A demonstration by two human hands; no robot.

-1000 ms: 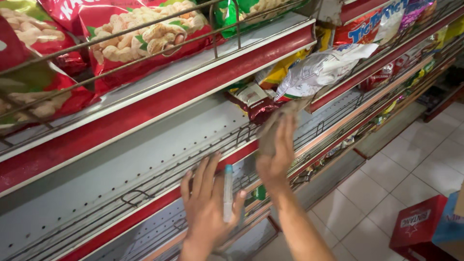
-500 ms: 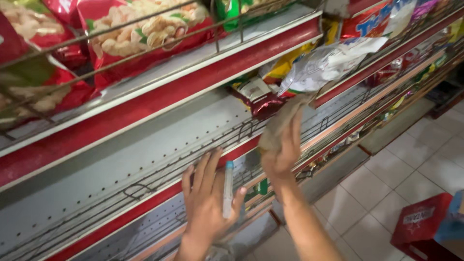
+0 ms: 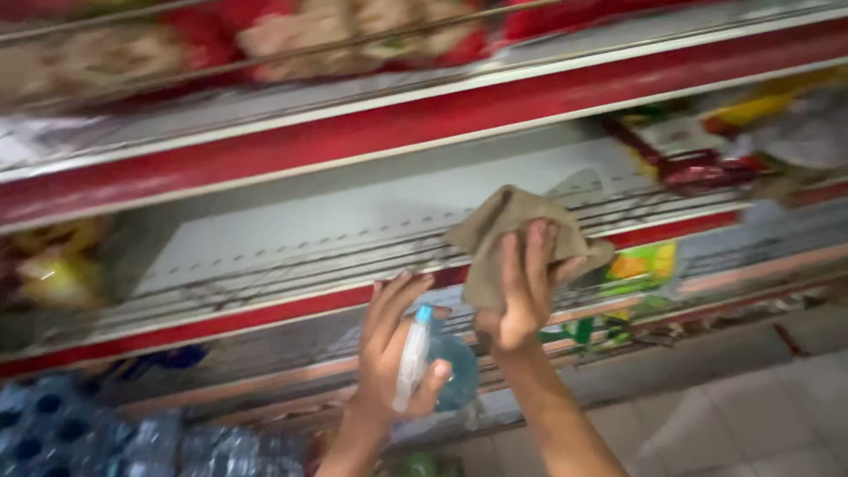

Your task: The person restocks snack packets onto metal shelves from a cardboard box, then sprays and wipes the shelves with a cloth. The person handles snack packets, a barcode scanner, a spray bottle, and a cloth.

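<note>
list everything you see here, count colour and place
cloth: one, brown, in the right hand before the bare shelf
spray bottle: one, clear with blue top, in the left hand
shelf: one bare white tier with red edge, centre
snack packs: several, red, blurred, top tier
packets: a few, red and yellow, right of shelf
water bottles: many, blue caps, lower left
left hand: holds bottle
right hand: grips cloth
</note>
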